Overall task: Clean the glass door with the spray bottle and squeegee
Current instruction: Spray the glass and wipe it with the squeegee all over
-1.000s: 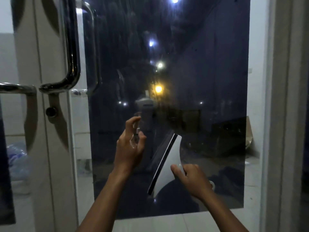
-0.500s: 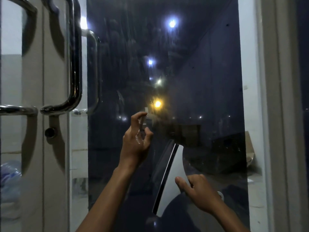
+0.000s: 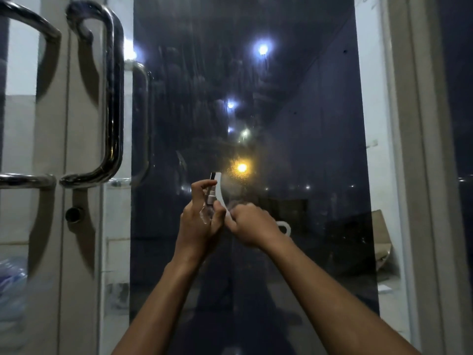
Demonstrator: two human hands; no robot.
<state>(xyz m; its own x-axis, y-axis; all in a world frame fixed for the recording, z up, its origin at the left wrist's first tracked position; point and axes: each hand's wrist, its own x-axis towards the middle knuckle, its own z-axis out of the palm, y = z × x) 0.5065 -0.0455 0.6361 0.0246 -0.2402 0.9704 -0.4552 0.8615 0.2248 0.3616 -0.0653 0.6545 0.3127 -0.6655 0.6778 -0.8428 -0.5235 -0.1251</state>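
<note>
Both hands busy: left hand [image 3: 198, 226] gripping spray bottle [image 3: 208, 201], right hand [image 3: 249, 225] clutching squeegee [image 3: 220, 193]; glass door [image 3: 256, 111] showing streaks, wiping barely starting.

Dim night scene; lamp glare on glass door [image 3: 294, 124]; wide-angle edge distortion.

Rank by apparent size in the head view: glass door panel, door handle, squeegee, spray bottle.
1. glass door panel
2. door handle
3. squeegee
4. spray bottle
The last two are half hidden by the hands, so their order is unsure.
</note>
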